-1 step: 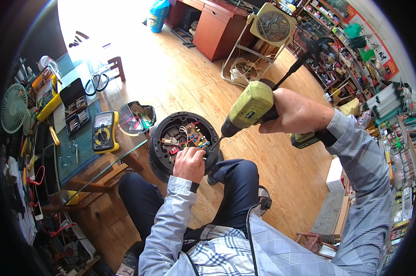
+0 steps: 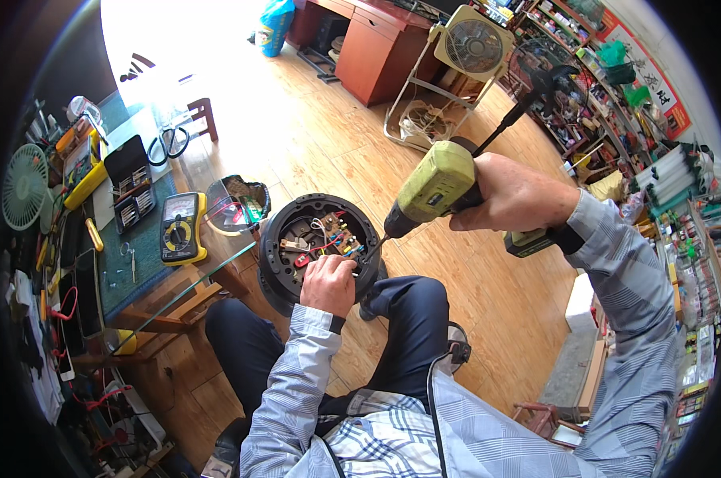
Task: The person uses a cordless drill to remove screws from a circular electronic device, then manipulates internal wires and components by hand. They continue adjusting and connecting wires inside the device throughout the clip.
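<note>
My right hand (image 2: 516, 191) grips a yellow-green cordless drill (image 2: 434, 187) by its handle, tilted down to the left. The drill's bit reaches the right rim of a round black housing (image 2: 274, 275) that stands between my knees. My left hand (image 2: 328, 285) rests at the housing's near side, fingers bent and closed over the inner edge. A small pale tip shows beside its fingers, but what it holds is hidden. Inside the housing lie a brown circuit board (image 2: 334, 229), wires and a red part (image 2: 302, 260).
At left, a glass-topped table (image 2: 141, 267) bears a yellow multimeter (image 2: 182, 229), an open bit case (image 2: 131, 191) and scissors (image 2: 167, 146). A clear bowl-like container (image 2: 231, 203) sits near the housing. Ahead stand a box fan (image 2: 473, 45) and a red-brown desk (image 2: 380, 60); packed shelves line the right.
</note>
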